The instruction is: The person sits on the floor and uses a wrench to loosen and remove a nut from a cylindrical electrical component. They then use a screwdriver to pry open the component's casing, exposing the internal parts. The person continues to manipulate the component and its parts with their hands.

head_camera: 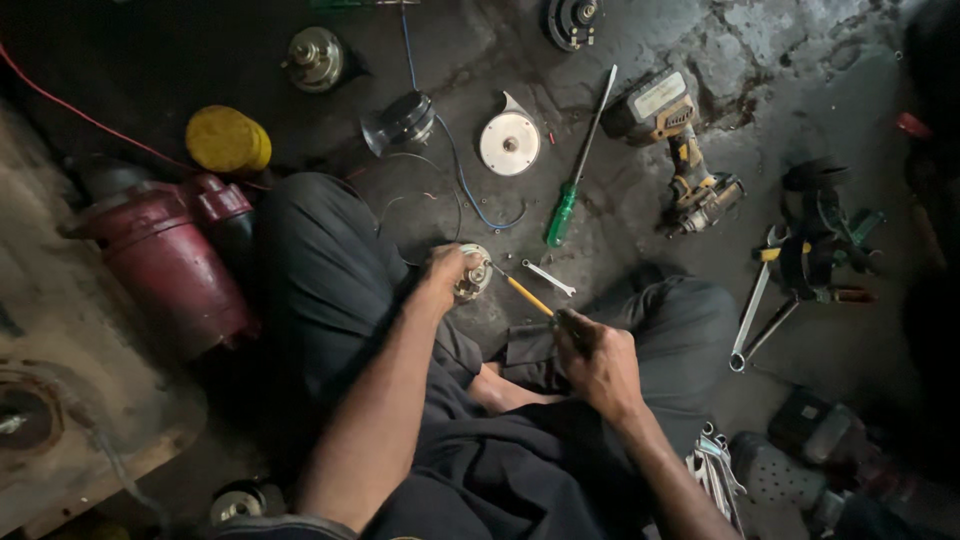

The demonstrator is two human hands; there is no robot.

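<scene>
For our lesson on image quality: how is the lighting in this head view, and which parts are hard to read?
Head view: dim, uneven light; the floor near the drill is brightest, the lower right corner sinks into shadow, the lap is nearly black. Left hand and right hand are slightly soft.

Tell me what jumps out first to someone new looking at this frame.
Centre frame, the left hand steadies a small round metal part on the floor while the right hand drives a yellow-shafted screwdriver into it. A big red cylindrical unit lies at left; a yellow-and-black cordless drill lies upper right.
</scene>
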